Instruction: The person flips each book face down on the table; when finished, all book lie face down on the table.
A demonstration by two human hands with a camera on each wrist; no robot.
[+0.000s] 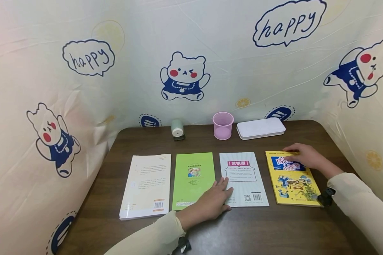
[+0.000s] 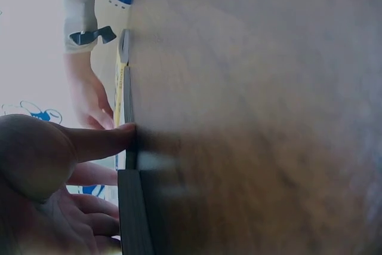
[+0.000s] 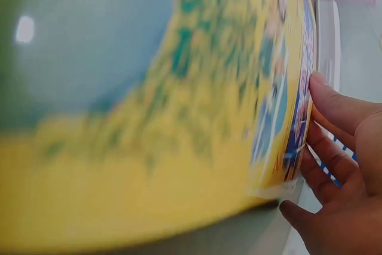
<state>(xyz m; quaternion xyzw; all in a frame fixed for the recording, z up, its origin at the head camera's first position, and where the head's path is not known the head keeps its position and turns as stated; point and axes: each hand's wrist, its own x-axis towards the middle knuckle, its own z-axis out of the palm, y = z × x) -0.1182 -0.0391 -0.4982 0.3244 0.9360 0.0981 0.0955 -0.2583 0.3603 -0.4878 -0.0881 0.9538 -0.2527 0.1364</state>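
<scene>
Four books lie side by side on the table. My left hand (image 1: 212,202) rests across the lower left part of the pale blue book (image 1: 249,193), its fingers spread over the cover. The wrist lies over the lower right corner of the green book (image 1: 193,191). In the left wrist view the thumb (image 2: 101,143) is at the books' near edge. Over the upper part of the yellow book (image 1: 297,191) lies my right hand (image 1: 307,156), its fingers reaching over the cover. In the right wrist view its fingers (image 3: 325,153) are extended at the book's edge. A white book (image 1: 145,194) lies far left.
Along the back of the brown table (image 1: 258,226) stand a pale green sharpener-like object (image 1: 177,129), a pink cup (image 1: 222,132) and a white case (image 1: 261,128). A patterned cloth (image 1: 134,71) hangs behind and at both sides.
</scene>
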